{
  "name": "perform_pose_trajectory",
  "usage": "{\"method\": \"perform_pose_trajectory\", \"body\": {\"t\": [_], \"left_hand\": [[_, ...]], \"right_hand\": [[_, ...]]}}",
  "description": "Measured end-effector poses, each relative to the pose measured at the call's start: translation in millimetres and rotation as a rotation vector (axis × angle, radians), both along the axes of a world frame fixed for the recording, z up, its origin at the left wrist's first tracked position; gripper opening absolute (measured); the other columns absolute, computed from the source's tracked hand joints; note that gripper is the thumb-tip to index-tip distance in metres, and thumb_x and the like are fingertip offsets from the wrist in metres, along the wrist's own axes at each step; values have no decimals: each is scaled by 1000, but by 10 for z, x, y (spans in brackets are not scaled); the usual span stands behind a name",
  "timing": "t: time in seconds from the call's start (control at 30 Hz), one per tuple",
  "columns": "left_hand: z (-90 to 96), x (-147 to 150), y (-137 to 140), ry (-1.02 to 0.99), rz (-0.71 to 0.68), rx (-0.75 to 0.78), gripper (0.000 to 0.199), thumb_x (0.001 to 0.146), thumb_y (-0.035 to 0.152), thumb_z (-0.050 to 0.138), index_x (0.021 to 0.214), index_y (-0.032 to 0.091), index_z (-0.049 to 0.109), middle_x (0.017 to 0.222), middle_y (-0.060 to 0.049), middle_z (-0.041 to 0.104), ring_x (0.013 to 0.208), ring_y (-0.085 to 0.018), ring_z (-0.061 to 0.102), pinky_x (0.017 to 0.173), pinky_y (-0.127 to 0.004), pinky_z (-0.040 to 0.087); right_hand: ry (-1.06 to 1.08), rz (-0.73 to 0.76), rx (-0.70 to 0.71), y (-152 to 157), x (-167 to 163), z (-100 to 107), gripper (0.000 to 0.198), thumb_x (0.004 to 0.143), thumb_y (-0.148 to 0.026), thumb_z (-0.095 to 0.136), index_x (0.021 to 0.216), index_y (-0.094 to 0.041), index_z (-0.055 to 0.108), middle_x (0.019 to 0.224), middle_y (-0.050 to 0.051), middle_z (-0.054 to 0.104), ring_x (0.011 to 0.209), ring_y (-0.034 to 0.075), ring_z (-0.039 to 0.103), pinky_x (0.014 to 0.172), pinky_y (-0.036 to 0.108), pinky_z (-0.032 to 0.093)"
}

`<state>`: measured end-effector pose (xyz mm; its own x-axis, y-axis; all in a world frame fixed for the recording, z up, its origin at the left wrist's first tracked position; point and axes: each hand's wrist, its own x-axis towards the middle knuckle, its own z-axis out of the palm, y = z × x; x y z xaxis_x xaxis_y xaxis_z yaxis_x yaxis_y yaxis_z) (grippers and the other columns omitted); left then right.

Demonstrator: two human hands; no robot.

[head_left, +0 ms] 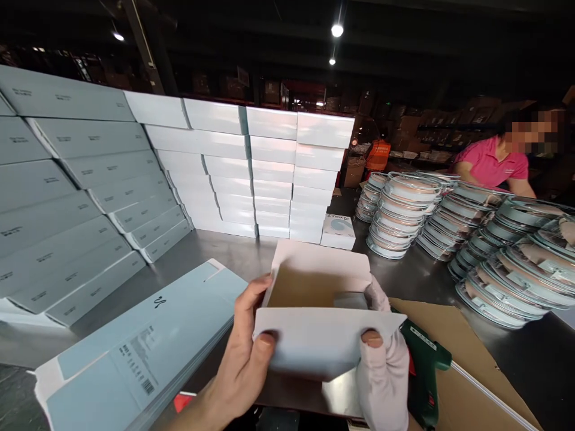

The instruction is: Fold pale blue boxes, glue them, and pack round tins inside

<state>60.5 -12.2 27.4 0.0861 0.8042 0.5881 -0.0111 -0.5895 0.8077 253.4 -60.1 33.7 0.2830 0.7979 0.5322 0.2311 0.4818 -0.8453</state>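
Observation:
An open white carton [314, 341] is held between my two hands over the near part of the table, and I look down into its tan inside. My left hand [245, 359] grips its left side, thumb on the near wall and fingers along the side. My right hand [384, 371], in a pale glove that leaves the thumb tip bare, clasps the right side. Close beyond that hand lies a green glue gun [424, 365] with a white glue stick. To the left is a stack of flattened light-blue cartons [148, 353], with a printed label and barcode on top.
Closed white boxes [269, 173] form a wall at the back and left. A small printed box [338, 230] stands at its right end. Stacks of round clear-lidded packages [404, 209] fill the right. Brown cardboard [476, 371] lies under the glue gun. A person in pink [489, 158] is behind the stacks.

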Motion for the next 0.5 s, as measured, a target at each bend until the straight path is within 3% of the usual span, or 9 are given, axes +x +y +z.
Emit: {"method": "perform_pose_trajectory", "body": {"t": [0.07, 0.13, 0.23, 0.33, 0.43, 0.5], "left_hand": [[13, -6, -33, 37, -30, -65, 50, 101, 65, 43, 126, 28, 67, 138, -9, 61, 134, -37, 53, 109, -47, 48], [40, 2, -80, 19, -75, -130, 47, 101, 62, 45, 111, 25, 73, 142, -9, 59, 138, -39, 49, 108, -47, 48], [70, 25, -151, -167, -24, -227, 22, 102, 47, 54, 118, 34, 59, 158, -1, 46, 143, -33, 47, 103, -44, 53], [44, -71, -159, -124, -36, -242, 30, 101, 43, 55, 130, 41, 51, 159, -1, 45, 143, -30, 49, 98, -41, 57], [6, -340, -89, 265, -148, -133, 40, 85, 47, 75, 123, 35, 69, 130, -6, 70, 139, -37, 52, 99, -41, 58], [12, -538, -43, 357, -113, -71, 45, 71, 45, 88, 113, 36, 76, 116, -5, 76, 132, -38, 59, 96, -40, 59]], "right_hand": [[41, -37, -3, -42, -75, 14, 57, 101, -49, 54, 154, -30, 46, 149, 9, 59, 133, 32, 60, 109, 45, 50], [60, -90, -20, -85, -151, 14, 54, 102, -41, 56, 154, -40, 43, 155, 1, 54, 139, 26, 55, 113, 39, 47], [127, -100, 23, -113, -267, 16, 65, 105, -33, 52, 159, -52, 21, 163, -6, 44, 151, 18, 40, 125, 44, 30], [102, -72, 61, -119, -323, 58, 68, 106, -28, 49, 161, -49, 15, 164, -4, 44, 155, 16, 31, 130, 49, 14], [77, -11, 46, -182, -117, 115, 70, 105, -35, 51, 161, -48, 12, 167, 0, 40, 154, 18, 36, 125, 44, 30], [34, -56, 0, -266, 254, 105, 67, 103, -45, 51, 161, -43, 18, 163, 6, 44, 145, 25, 49, 117, 46, 43]]}}
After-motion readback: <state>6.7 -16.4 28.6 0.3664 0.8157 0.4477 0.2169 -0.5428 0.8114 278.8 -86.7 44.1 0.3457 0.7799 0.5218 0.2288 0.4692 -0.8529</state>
